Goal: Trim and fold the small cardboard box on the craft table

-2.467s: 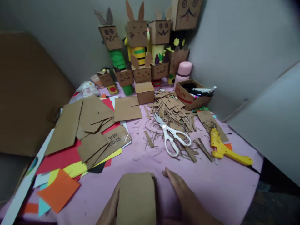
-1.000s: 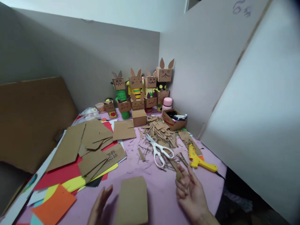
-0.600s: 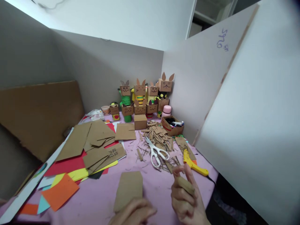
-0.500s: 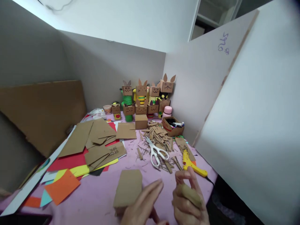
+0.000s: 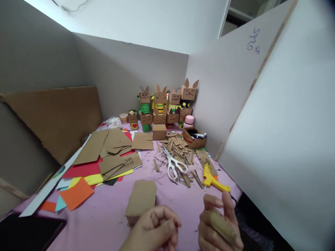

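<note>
My left hand (image 5: 154, 226) is closed at the bottom of the view, fingers curled in and thumb against them; anything inside is too small or hidden to name. Just behind it, a closed cardboard box (image 5: 142, 197) lies on the purple cloth, its near right corner partly covered by the hand. To the right, my right hand (image 5: 220, 225) has its index finger bent and its thumb raised apart, the other fingers curled. An olive-tan covering (image 5: 222, 228) lies along one finger, seemingly worn there. A yellow glue gun (image 5: 209, 177) rests just beyond this hand.
White-handled scissors (image 5: 174, 165) lie beside cardboard scraps (image 5: 178, 146). Cardboard sheets (image 5: 115, 141) and coloured paper (image 5: 78, 193) spread leftward. Several box-headed animal figures (image 5: 160, 97) stand at the back near a pen box (image 5: 193, 137). A dark tablet-like object (image 5: 28, 230) sits at lower left.
My left hand has gone from outstretched fingers to a closed, curled shape. My right hand sits slightly lower and farther right. The view has shifted a little.
</note>
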A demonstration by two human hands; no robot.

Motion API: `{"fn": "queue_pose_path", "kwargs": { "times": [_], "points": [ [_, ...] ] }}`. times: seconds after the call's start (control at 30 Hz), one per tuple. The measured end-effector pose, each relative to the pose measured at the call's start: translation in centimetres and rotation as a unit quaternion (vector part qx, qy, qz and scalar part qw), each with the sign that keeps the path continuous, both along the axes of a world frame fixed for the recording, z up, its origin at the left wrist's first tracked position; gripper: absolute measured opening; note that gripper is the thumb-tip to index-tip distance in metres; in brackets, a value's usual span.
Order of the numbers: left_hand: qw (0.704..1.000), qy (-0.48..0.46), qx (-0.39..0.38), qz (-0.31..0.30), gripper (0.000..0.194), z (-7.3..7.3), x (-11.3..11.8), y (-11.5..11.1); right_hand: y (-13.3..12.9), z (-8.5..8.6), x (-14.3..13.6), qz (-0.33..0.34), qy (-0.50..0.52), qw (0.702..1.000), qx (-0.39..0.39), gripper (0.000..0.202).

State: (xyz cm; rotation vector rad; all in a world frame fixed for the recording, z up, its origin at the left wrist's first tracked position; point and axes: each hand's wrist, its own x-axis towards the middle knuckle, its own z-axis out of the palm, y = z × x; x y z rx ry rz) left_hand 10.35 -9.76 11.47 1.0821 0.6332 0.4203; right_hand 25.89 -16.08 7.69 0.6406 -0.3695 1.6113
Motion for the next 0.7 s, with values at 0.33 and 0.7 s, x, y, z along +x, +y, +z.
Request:
{"fn": "queue_pose_path", "kwargs": {
  "times": [0.33,0.7],
  "points": [
    [0.964,0.048,0.217,-0.147,0.050,-0.8,1.4,-0.7,0.2,-1.4,0.1,0.005,0.069,0.986,0.153,0.059],
    [0.968,0.061,0.167,-0.176,0.040,-0.2,2.2,-0.1,0.8,-1.8,0.7,-0.030,0.014,0.992,0.122,0.062]
  ]
}}
